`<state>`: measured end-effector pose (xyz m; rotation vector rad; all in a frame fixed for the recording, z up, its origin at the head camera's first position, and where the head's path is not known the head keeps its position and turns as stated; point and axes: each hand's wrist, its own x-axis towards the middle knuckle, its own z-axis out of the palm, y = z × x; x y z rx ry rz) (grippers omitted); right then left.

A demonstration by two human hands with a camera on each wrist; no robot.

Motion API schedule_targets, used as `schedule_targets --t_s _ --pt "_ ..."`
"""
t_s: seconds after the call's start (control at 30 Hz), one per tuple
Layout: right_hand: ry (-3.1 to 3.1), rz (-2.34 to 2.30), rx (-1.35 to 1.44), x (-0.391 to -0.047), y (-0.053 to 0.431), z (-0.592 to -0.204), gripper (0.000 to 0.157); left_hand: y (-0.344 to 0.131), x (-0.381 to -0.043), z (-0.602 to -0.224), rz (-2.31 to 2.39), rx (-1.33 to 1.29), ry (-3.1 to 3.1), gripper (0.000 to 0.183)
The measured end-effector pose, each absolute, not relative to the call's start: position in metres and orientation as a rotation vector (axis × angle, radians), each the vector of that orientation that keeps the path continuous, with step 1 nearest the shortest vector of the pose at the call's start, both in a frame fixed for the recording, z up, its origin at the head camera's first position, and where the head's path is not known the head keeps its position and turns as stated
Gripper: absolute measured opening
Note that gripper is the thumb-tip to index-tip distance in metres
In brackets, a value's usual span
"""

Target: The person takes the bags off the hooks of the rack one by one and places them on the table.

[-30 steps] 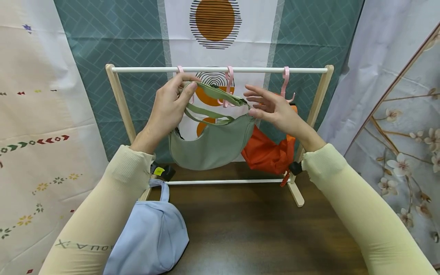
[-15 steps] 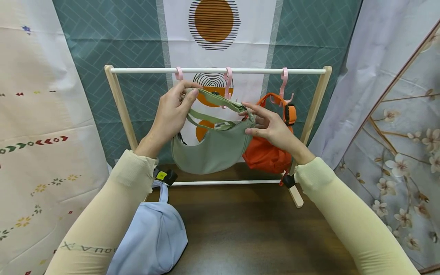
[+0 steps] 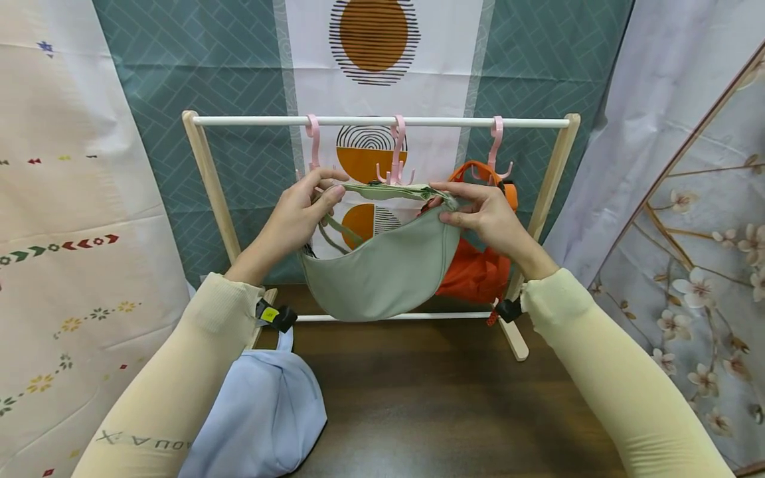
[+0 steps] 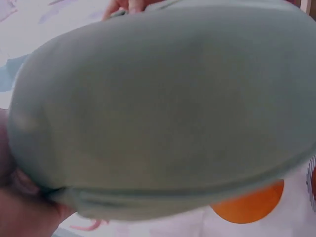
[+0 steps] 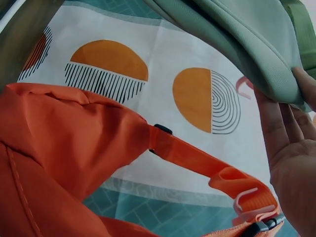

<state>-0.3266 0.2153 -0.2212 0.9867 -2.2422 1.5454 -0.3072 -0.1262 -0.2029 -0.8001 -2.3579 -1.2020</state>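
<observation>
A sage-green crescent-shaped bag (image 3: 382, 272) with a strap of the same color is stretched between both hands in the head view. My left hand (image 3: 301, 209) pinches its left top end between thumb and fingers. At the opposite end, my right hand (image 3: 487, 216) pinches the corner where the strap (image 3: 388, 192) meets the body. The strap lies just under the middle pink hook (image 3: 397, 153) in this view. In the left wrist view, the bag body (image 4: 163, 108) fills most of the picture; the right wrist view has its corner (image 5: 256, 54) between thumb and fingers.
A wooden rack with a white rail (image 3: 257, 121) carries pink hooks, including a left one (image 3: 313, 139). An orange-red bag (image 3: 478, 272) hangs from the right hook (image 3: 495, 149). A light-blue bag (image 3: 263, 405) rests on the dark table (image 3: 430, 392) at front left.
My right hand has closed its fingers on the bag's right corner. Both hands have lowered slightly, and the bag with its strap has come down below the middle hook's level.
</observation>
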Motion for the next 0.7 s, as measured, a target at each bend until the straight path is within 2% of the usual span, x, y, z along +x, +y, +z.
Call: schedule_targets --t_s 0.33,0.7 --pt "-2.273 1.547 0.916 -0.327 0.221 -0.217 0.047 -0.138 -0.314 -0.216 -1.244 -0.901 -2.486 0.038" --pt "-2.242 1.551 0.822 -0.328 0.228 -0.216 0.046 -0.145 -0.313 -0.228 -1.304 -0.872 -2.514 0.041"
